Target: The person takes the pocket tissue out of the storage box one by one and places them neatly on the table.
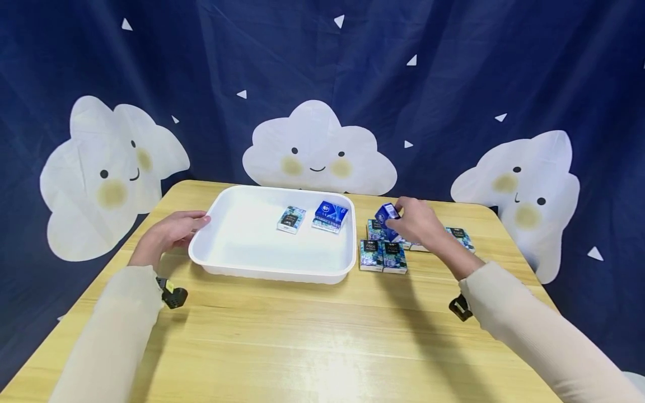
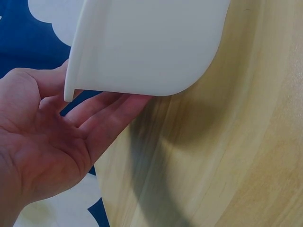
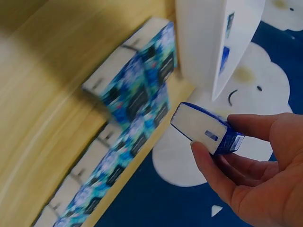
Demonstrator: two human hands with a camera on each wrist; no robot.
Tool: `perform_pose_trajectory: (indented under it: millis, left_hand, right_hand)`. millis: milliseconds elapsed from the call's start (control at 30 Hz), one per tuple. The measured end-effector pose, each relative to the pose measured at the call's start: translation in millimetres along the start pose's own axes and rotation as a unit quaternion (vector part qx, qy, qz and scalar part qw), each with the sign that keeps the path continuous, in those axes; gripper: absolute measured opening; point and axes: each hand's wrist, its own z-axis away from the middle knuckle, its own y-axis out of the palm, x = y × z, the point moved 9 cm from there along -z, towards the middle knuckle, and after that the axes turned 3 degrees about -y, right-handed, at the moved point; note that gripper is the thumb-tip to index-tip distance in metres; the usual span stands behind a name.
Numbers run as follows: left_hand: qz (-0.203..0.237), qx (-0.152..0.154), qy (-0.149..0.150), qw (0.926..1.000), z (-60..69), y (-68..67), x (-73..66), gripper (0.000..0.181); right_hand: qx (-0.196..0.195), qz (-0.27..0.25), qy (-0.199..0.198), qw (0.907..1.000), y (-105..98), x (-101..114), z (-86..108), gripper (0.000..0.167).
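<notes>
My left hand grips the left end of a white plastic tray; in the left wrist view the thumb is at the rim and the fingers reach beneath. My right hand pinches a small blue tissue pack between thumb and fingers. That pack is held above several floral tissue packs, just right of the tray. Inside the tray lie one floral pack and, to its right, a blue pack with a floral-patterned side or pack beneath it; I cannot tell which.
The wooden table carries everything. Another floral pack shows beyond my right forearm, which hides part of the group. A dark blue curtain with white cloud figures hangs behind the table's far edge.
</notes>
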Motion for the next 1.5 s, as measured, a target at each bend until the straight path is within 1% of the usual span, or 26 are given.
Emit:
perform_pose_trajectory:
  millis: [133,300,500,667,800,900,1000,1133,1267,1500]
  left_hand:
    - [0.003,0.000,-0.001,1.0000,0.3,0.0,0.4,0.072]
    - [0.003,-0.001,-0.003,1.0000,0.5,-0.7,0.4,0.072]
    - [0.006,0.001,0.003,1.0000,0.3,-0.2,-0.5,0.071]
    - [0.004,0.002,0.003,1.0000,-0.3,-0.1,-0.2,0.071]
    - [0.000,0.003,0.002,1.0000,-0.2,-0.5,-0.1,0.071]
    - [0.000,0.004,0.003,1.0000,0.6,0.1,-1.4,0.071]
    - [-0.001,0.004,0.004,1.0000,1.4,0.9,-2.7,0.070]
    - [-0.002,0.004,0.003,1.0000,2.2,1.5,-3.0,0.070]
    - [-0.002,0.003,0.003,1.0000,1.9,1.6,-2.5,0.070]
    - [-0.001,0.000,-0.003,1.0000,0.5,1.5,-0.5,0.071]
  right_hand:
    - [0.003,0.008,0.012,0.9999,-4,-17,5.2,0.045]
    - [0.007,0.024,0.016,0.9996,-8,-34,10.4,0.036]
    - [0.032,0.031,0.015,0.9989,-5,-52,16.0,0.026]
    - [0.073,0.040,0.022,0.9963,5,-65,20.6,0.025]
    - [0.118,0.056,0.025,0.9911,17,-72,25.1,0.027]
    - [0.144,0.059,0.026,0.9874,26,-77,29.7,0.029]
    - [0.161,0.059,0.029,0.9848,34,-81,33.6,0.028]
    - [0.175,0.052,0.033,0.9826,44,-87,36.2,0.027]
    - [0.180,0.038,0.040,0.9821,50,-91,36.2,0.020]
    - [0.191,0.034,0.067,0.9787,58,-98,33.9,0.017]
